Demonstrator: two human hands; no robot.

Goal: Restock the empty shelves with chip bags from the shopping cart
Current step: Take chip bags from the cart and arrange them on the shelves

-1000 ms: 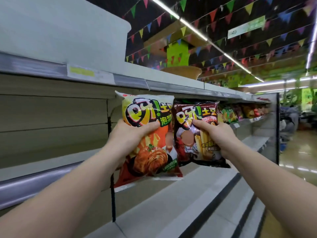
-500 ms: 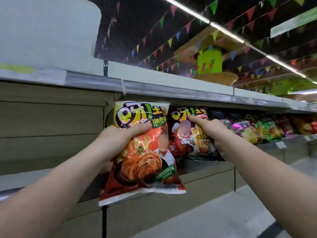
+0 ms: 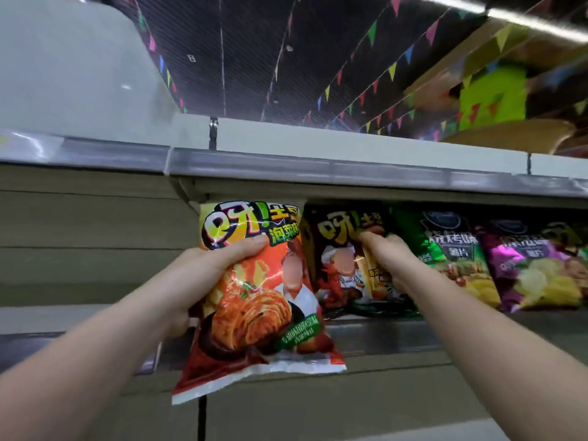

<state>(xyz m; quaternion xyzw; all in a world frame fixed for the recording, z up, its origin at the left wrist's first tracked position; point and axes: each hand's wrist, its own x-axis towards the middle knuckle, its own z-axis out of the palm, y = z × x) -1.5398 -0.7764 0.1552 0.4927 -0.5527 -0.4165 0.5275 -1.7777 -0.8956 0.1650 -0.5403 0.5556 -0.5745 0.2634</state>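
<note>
My left hand (image 3: 216, 265) grips an orange chip bag (image 3: 257, 307) by its upper left, held upright in front of the shelf edge (image 3: 381, 335). Its lower end hangs below the shelf lip. My right hand (image 3: 385, 259) grips a dark brown chip bag (image 3: 337, 275) near its top, and this bag stands on the shelf just right of the orange one. Next to it on the shelf stand a green chip bag (image 3: 451, 249) and a purple chip bag (image 3: 534, 272). The shopping cart is out of sight.
The upper shelf (image 3: 318, 167) with its price rail runs across just above both bags. To the left, the beige back panel (image 3: 89, 237) shows behind a bare shelf bay. A lower shelf front (image 3: 350, 409) sits below. Coloured pennants hang from the dark ceiling.
The view has swung left and closer to the shelf. My right hand has pushed the brown bag further in onto the shelf beside the green bag. The orange bag has stayed in my left hand.
</note>
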